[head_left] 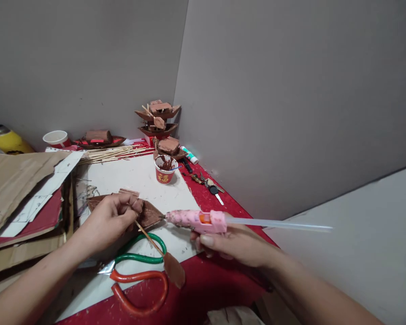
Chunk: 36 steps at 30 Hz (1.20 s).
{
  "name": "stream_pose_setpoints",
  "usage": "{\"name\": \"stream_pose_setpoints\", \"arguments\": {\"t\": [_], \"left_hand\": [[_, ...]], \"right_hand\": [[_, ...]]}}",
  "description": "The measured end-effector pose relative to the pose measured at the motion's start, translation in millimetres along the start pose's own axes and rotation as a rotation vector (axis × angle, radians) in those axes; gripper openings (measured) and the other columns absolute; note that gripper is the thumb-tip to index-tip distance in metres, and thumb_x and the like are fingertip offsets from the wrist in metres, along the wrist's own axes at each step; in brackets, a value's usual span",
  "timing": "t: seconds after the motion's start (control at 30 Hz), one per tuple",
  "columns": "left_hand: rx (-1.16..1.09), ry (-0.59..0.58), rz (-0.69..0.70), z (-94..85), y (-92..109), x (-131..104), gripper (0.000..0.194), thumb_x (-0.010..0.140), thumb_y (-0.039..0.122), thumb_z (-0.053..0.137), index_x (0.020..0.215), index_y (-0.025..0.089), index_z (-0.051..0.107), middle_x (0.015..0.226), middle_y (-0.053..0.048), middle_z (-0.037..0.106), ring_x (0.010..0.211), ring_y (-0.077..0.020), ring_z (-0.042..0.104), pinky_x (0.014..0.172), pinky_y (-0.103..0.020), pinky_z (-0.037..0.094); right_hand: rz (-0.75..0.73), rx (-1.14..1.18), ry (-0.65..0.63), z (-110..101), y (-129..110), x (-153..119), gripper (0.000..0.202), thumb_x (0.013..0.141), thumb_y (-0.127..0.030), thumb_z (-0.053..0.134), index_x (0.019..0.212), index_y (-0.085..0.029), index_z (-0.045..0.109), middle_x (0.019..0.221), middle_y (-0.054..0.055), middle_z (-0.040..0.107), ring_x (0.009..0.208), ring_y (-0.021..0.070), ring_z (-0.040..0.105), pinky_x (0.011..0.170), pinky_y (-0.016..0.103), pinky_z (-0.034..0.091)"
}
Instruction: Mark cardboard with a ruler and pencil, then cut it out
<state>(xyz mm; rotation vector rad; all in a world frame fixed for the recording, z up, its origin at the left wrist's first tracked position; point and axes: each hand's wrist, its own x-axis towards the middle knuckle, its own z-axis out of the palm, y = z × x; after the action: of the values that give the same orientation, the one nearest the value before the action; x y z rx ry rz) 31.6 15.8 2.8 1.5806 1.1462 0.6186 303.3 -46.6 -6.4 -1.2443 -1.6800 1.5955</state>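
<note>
My left hand (110, 219) pinches a thin wooden stick with a brown paddle-shaped blade (174, 269) and rests on a brown cardboard boat model (150, 213) lying on the white sheet. My right hand (235, 243) grips a pink hot glue gun (198, 220); its nozzle points left and touches the boat's right end. A long clear glue stick (277, 223) juts out of the gun's back to the right.
Scissors with a green and an orange handle (138, 271) lie just in front of the boat. A red paper cup with brown pieces (164, 170), finished boat models (158, 117), wooden skewers (113, 153), keys (211, 186) and cardboard sheets (16, 180) sit around.
</note>
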Motion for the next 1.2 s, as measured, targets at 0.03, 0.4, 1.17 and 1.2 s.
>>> {"name": "stream_pose_setpoints", "arguments": {"t": [0.03,0.4,1.17,1.2], "left_hand": [[0.002,-0.003,0.003,0.0,1.4,0.0,0.013,0.075,0.030,0.056,0.073,0.018,0.059,0.069,0.002,0.057,0.056,-0.0105,0.048,0.052,-0.022,0.037],[-0.004,0.009,-0.073,2.6,2.2,-0.1,0.016,0.075,0.034,0.057,0.076,0.018,0.058,0.069,0.001,0.057,0.058,-0.0123,0.047,0.054,-0.025,0.034],[-0.008,-0.017,0.028,3.1,-1.5,1.6,0.008,0.075,0.024,0.054,0.075,0.017,0.059,0.081,-0.002,0.062,0.071,-0.0159,0.053,0.064,-0.028,0.039],[-0.008,-0.017,0.034,3.1,-2.0,1.5,0.008,0.076,0.023,0.054,0.077,0.017,0.059,0.084,-0.003,0.063,0.073,-0.0165,0.054,0.065,-0.028,0.040]], "right_hand": [[0.053,-0.004,0.006,2.6,2.5,4.3,0.053,0.079,-0.066,0.060,0.101,-0.019,0.071,0.082,0.005,0.068,0.066,0.0157,0.057,0.056,0.025,0.044],[0.211,0.091,-0.061,20.5,9.4,30.6,0.059,0.071,-0.074,0.059,0.065,-0.015,0.059,0.052,0.000,0.056,0.042,0.0078,0.046,0.035,0.017,0.030],[0.170,0.164,-0.084,22.7,24.0,38.3,0.064,0.072,-0.079,0.054,0.059,-0.017,0.052,0.042,-0.003,0.051,0.033,0.0076,0.045,0.032,0.017,0.029],[0.166,0.158,-0.090,22.5,24.5,38.1,0.064,0.073,-0.079,0.053,0.059,-0.017,0.051,0.042,-0.003,0.051,0.032,0.0075,0.044,0.032,0.017,0.029]]}}
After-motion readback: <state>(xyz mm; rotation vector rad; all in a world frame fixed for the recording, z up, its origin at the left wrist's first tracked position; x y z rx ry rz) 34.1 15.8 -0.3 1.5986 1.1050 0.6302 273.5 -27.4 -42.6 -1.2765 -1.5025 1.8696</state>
